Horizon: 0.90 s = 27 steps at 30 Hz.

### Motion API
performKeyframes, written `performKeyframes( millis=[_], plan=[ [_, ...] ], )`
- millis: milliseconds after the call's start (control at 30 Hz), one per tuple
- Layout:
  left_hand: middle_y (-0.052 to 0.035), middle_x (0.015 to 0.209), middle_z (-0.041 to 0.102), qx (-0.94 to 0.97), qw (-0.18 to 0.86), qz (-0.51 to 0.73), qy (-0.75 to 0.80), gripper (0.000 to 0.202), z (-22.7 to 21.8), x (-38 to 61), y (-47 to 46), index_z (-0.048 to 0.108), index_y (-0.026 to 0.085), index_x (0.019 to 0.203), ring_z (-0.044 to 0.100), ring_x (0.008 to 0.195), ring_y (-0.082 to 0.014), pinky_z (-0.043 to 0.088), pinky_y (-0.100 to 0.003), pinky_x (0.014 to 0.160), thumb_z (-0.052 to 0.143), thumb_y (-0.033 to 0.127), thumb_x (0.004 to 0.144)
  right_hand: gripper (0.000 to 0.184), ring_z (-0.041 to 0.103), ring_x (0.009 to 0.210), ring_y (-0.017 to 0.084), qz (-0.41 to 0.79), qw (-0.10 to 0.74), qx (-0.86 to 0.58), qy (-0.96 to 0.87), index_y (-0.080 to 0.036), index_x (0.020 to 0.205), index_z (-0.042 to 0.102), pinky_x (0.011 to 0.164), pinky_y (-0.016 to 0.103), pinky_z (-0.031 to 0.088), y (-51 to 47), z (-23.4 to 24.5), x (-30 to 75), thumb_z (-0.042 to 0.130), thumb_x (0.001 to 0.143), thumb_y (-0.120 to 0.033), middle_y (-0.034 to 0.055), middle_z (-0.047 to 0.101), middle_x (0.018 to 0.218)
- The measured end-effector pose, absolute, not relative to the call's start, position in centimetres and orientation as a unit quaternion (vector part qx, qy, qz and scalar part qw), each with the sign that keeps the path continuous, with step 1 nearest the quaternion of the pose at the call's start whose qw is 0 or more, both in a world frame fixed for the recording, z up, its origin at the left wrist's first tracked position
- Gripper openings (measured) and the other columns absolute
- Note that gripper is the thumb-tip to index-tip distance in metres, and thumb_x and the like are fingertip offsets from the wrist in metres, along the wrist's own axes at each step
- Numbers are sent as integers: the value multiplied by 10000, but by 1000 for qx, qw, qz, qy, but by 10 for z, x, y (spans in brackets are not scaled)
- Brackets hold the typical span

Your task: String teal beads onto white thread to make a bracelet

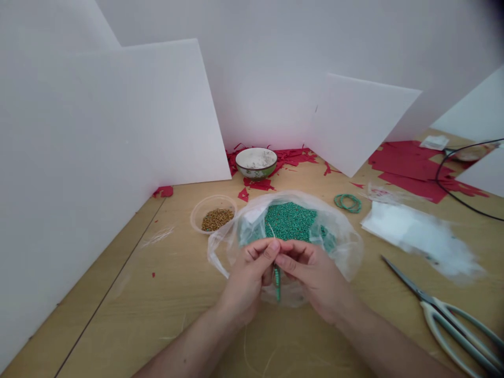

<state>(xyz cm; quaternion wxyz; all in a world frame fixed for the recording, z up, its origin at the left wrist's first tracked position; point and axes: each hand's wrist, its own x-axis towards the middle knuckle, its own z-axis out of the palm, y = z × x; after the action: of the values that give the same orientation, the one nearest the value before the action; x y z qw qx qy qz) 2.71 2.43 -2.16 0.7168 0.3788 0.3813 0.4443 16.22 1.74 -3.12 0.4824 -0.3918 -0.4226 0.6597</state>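
My left hand [254, 268] and my right hand [305, 268] meet fingertip to fingertip, both closed in a pinch on a thin pale string [271, 230] whose end pokes up between them. A strand of green beads [277, 286] hangs down below the fingers. Just behind my hands lies an open clear plastic bag [346, 252] with a heap of small green beads [291, 220] in it. Beside the bag on the left stands a clear round tub [195, 212] with gold-brown beads [217, 219]. My fingers hide the exact grip on the string.
Large scissors [437, 304] lie at the right. Behind them are white plastic bags [417, 236] and green bead rings [348, 203]. A bowl [256, 164] stands at the back among red paper scraps [295, 156]. White panels [177, 115] surround the wooden table [157, 315]; a black cable [444, 189] runs right.
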Motion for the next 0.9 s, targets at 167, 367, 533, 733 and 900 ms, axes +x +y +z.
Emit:
performKeyframes(
  millis=[167,367,533,733,900],
  plan=[
    [102,480,245,367,724,447,376,293,-20,22,30,665,147,910,117,449,-48,105,-221,444,667,428,830,245,406,531,69,657,490,-397,-412,-188,821,680,481,204,318,15,-30,163,763,758,-409,-30,584,657],
    [83,519,312,547,569,412,455,272,-19,2,43,556,196,800,216,467,-77,154,-226,468,600,454,873,231,497,543,76,631,523,-392,-417,-186,800,601,482,199,358,24,-20,179,706,820,-392,6,675,733],
    [-2,632,522,745,377,334,437,225,-10,-1,36,645,189,724,413,622,-135,262,-247,587,572,308,900,152,592,623,114,504,481,-470,-542,-191,808,620,593,238,463,28,-18,192,626,876,-327,-1,668,692],
    [30,620,388,656,550,300,422,299,-6,2,29,558,183,748,317,569,-116,228,-242,517,510,421,923,90,633,659,140,411,391,-507,-649,-214,833,636,599,262,461,23,-10,191,572,892,-237,-8,691,712],
    [6,672,471,709,476,329,402,293,1,4,26,603,184,744,408,640,-128,302,-264,614,509,383,937,102,623,592,135,462,384,-515,-611,-234,897,527,576,258,479,23,-11,190,610,848,-202,-35,695,640]
  ],
)
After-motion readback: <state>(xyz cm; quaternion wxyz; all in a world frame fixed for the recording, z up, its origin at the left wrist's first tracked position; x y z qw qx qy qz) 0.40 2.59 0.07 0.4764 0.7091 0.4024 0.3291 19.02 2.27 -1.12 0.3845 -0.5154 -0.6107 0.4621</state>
